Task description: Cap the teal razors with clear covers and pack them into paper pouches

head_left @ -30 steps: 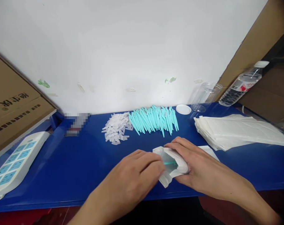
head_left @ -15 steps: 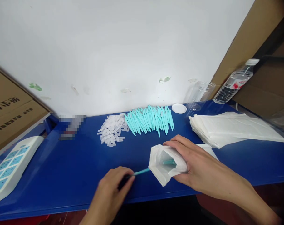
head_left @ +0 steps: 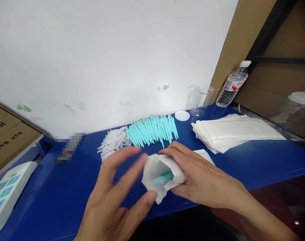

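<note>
My right hand (head_left: 200, 177) is wrapped round a white padded mailer bag (head_left: 151, 167), its mouth gaping toward my left. Inside the mouth lie slim teal sticks (head_left: 164, 179) that look like eyebrow razors; how many is hidden. My left hand (head_left: 119, 187) is at the mouth with thumb and fingers spread, slightly blurred, holding nothing visible. Behind the hands, a row of the same teal sticks (head_left: 151, 130) lies on the blue table (head_left: 59, 194). Left of that row is a heap of small translucent plastic pieces (head_left: 114, 140), partly covered by my left fingers.
At right lies a stack of white mailers (head_left: 233, 132). A white lid (head_left: 182, 115), a clear jar (head_left: 201, 100) and a water bottle (head_left: 233, 85) stand along the back. A power strip (head_left: 14, 190) is at left, near a cardboard box (head_left: 11, 134).
My left hand has let go of the teal stick, which now lies in the bag, and has come up to the bag's mouth with fingers spread. The view has shifted right.
</note>
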Demonstrator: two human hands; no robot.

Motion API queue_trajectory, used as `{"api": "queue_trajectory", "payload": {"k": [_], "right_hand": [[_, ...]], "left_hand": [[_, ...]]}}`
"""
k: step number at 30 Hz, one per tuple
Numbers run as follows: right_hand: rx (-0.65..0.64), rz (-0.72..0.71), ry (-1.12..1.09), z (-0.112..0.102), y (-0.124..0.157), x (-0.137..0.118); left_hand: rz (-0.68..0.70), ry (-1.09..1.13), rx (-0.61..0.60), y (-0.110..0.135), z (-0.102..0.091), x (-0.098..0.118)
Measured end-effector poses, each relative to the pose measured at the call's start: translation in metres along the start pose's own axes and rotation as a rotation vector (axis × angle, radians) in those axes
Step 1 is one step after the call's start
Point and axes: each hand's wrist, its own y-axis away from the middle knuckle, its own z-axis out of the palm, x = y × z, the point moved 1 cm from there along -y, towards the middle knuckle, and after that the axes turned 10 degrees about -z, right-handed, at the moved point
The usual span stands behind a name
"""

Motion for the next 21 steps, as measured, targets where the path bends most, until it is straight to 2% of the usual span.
{"api": "queue_trajectory", "payload": {"k": [2, 4, 6, 9, 12, 14, 16, 19, 21], "right_hand": [[0.12, -0.005, -0.026, -0.003, -0.005, -0.007], [0.237, -0.02, -0.042, -0.004, -0.011, -0.015], [0.313, -0.035, -0.058, -0.004, -0.015, -0.023], [0.347, -0.049, -0.112, -0.006, -0.015, -0.026], [0.295, -0.096, -0.354, -0.009, -0.015, -0.017], [0.259, -0.11, -0.582, -0.009, -0.019, -0.006], [0.271, -0.092, -0.751, -0.006, -0.024, 0.004], [0.328, -0.094, -0.889, 0.001, -0.029, 0.014], [0.313, -0.103, -0.962, 0.005, -0.028, 0.015]], "left_hand": [[-0.138, 0.171, 0.082, -0.005, 0.011, 0.018], [-0.261, 0.266, 0.062, -0.008, 0.019, 0.029], [-0.326, 0.265, 0.047, -0.016, 0.021, 0.035], [-0.352, 0.276, 0.104, -0.039, 0.014, 0.035], [-0.373, 0.323, 0.037, -0.059, 0.001, 0.026], [-0.337, 0.275, -0.017, -0.063, -0.005, 0.019], [-0.231, 0.181, -0.042, -0.061, -0.008, 0.015], [-0.054, 0.093, -0.144, -0.054, -0.006, 0.013], [0.001, 0.072, -0.218, -0.051, -0.004, 0.013]]}}
